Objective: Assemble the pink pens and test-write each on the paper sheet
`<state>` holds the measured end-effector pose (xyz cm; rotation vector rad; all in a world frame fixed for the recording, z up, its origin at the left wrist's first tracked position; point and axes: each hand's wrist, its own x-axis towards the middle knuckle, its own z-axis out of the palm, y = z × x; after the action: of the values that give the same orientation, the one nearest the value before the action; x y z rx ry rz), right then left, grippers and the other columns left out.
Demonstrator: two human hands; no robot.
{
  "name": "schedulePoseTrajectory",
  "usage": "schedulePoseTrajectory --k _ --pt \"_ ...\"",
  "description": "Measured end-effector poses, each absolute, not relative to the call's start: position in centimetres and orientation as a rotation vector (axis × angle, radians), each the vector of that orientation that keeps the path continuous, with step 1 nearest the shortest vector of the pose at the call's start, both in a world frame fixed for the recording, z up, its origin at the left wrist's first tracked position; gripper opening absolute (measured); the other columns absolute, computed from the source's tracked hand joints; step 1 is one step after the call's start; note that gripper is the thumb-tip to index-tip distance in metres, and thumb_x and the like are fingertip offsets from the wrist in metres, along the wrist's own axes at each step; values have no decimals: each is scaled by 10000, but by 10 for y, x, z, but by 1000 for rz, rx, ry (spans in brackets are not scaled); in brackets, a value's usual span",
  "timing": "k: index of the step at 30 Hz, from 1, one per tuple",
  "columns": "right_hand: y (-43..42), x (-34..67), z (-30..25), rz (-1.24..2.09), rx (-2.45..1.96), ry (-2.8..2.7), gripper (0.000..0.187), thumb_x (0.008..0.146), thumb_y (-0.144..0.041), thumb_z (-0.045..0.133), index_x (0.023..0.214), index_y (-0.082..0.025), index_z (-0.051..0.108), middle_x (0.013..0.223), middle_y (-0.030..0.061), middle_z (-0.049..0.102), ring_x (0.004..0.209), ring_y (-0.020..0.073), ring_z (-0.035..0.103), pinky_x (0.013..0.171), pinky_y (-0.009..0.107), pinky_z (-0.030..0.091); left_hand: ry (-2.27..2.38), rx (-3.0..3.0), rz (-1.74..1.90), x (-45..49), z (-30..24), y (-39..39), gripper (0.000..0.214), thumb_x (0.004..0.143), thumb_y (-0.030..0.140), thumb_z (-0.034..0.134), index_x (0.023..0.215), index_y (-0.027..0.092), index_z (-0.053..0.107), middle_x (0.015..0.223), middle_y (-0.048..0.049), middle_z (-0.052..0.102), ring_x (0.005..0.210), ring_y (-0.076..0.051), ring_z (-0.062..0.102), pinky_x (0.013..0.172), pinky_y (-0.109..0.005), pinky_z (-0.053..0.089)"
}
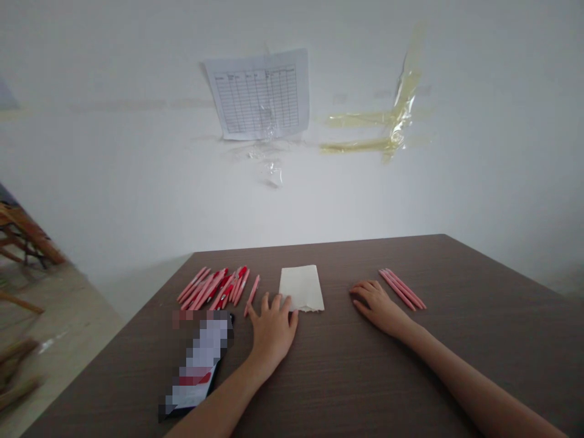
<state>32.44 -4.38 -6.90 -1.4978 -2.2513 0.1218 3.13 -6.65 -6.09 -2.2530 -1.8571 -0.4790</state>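
Note:
My left hand (pixel 274 331) rests on the brown table with its fingers spread, holding nothing. Its fingertips reach the lower left corner of a cream piece of paper (pixel 301 287). Just beyond its thumb-side and outer fingers lies a single slim pink pen-like stick (pixel 252 296); I cannot tell if they touch. Further left is a loose pile of pink pen-like sticks (pixel 205 289), some with red parts. My right hand (pixel 376 304) lies palm down, fingers loosely stretched and nothing in them. Beside it, to the right, several pink sticks (pixel 403 289) lie together in a slanted row.
A dark-edged packet (pixel 196 368), partly pixelated, lies left of my left forearm. The table (pixel 337 377) meets a white wall bearing a taped printed sheet (pixel 262 94) and yellowed tape (pixel 396 131). Wooden furniture (pixel 27 228) stands on the floor at far left.

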Motion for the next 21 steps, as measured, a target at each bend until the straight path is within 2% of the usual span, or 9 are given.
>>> schedulePoseTrajectory --k 9,12,17,21 --pt "-46 324 -68 140 -1527 -2250 298 926 -255 462 1155 -202 646 1196 107 620 1151 253 525 1032 423 406 -1833 -2220 -503 31 -56 -68 433 955 379 412 1358 277 534 1362 -97 589 1346 -375 393 1097 -746 113" --pt "-47 324 -66 140 -1531 -2258 301 933 -260 457 1164 -195 639 1208 109 615 1155 256 524 1035 425 402 -1800 -2161 -487 27 -46 -70 391 954 336 416 1287 234 595 1351 -111 594 1345 -377 393 1094 -753 98" --pt "-47 324 -66 141 -1539 -2263 307 941 -270 443 1165 -194 640 1216 113 611 1157 263 521 1029 430 408 -1830 -2015 -372 9 -24 -68 318 931 238 424 1047 192 717 1293 -136 623 1357 -380 371 1085 -770 50" --pt "-46 325 -69 135 -1531 -2271 305 940 -274 449 1163 -197 642 1207 111 617 1149 256 529 1020 418 418 -1898 -1897 -257 -5 -15 -63 355 923 175 397 1040 196 731 1240 -135 648 1369 -382 349 1077 -770 85"
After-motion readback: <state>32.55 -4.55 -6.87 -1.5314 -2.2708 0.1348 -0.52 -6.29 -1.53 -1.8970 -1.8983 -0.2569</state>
